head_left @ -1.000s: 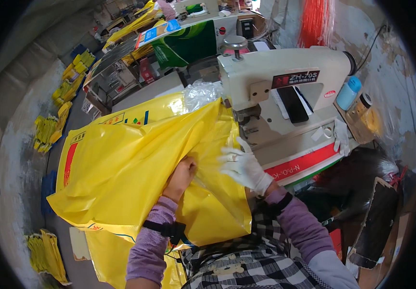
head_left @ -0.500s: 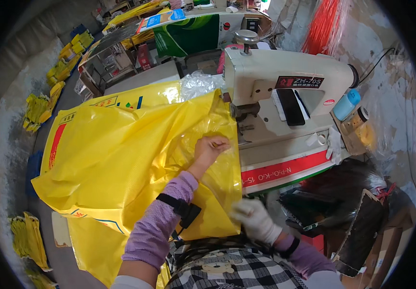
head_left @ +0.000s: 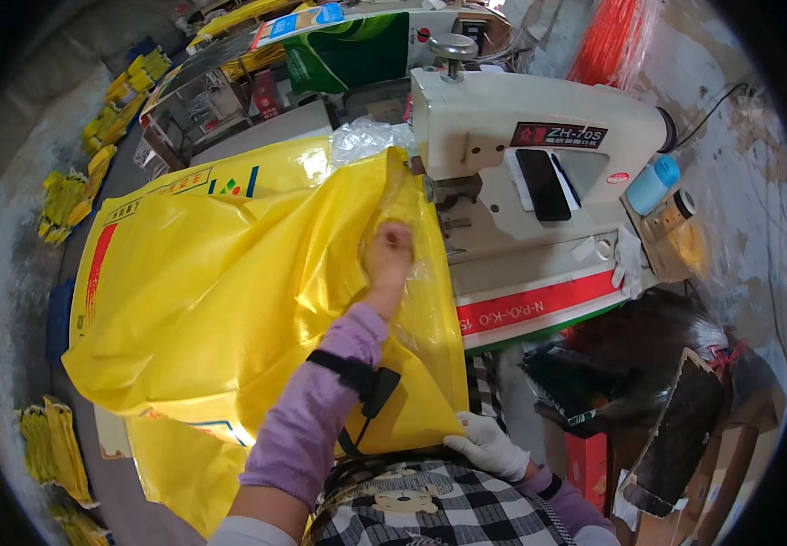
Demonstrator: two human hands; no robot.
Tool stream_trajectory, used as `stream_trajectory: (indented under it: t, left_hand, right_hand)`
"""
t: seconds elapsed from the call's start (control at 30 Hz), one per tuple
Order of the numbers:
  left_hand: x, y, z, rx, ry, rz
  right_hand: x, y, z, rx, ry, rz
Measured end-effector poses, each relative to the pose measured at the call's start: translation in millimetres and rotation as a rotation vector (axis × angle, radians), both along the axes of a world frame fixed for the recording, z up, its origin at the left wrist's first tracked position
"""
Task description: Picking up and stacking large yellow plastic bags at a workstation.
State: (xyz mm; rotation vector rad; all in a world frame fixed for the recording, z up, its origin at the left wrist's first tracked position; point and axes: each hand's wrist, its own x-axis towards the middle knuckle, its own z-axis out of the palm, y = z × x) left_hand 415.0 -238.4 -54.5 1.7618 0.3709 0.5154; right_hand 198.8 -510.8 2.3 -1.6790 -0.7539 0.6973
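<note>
A large yellow woven plastic bag (head_left: 229,300) lies spread and wrinkled across the table, with a clear plastic liner (head_left: 421,287) along its right edge. My bare left hand (head_left: 390,252) is closed on the bag near that edge, fingers curled and partly hidden. At the bag's near right corner, my white-gloved right hand (head_left: 492,448) pinches the edge between thumb and fingers. The far end of the right edge sits by the needle area of a cream sewing machine (head_left: 466,109). Both forearms wear purple sleeves, with a black strapped device on the left one.
On the machine bed lie a black phone (head_left: 543,185) and a white glove (head_left: 628,262). A blue bottle (head_left: 653,186) stands to the right. Red twine (head_left: 607,41) hangs behind. Bundles of folded yellow bags (head_left: 66,205) line the left side. Boxes (head_left: 584,469) stand low right.
My left hand has moved away from me along the bag's right edge. My right hand has moved down and now grips the near corner. The view has shifted slightly.
</note>
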Motion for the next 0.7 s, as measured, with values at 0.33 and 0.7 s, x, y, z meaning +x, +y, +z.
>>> stream_trajectory:
  t: [0.33,0.7]
  left_hand:
    - [-267,59,155,1.097,0.036,-0.42]
    - [-292,319,116,1.512,0.377,-0.249]
  right_hand:
    - [81,14,-1,0.056,-0.161,-0.241]
    - [53,75,-10,-0.021,-0.451,-0.389]
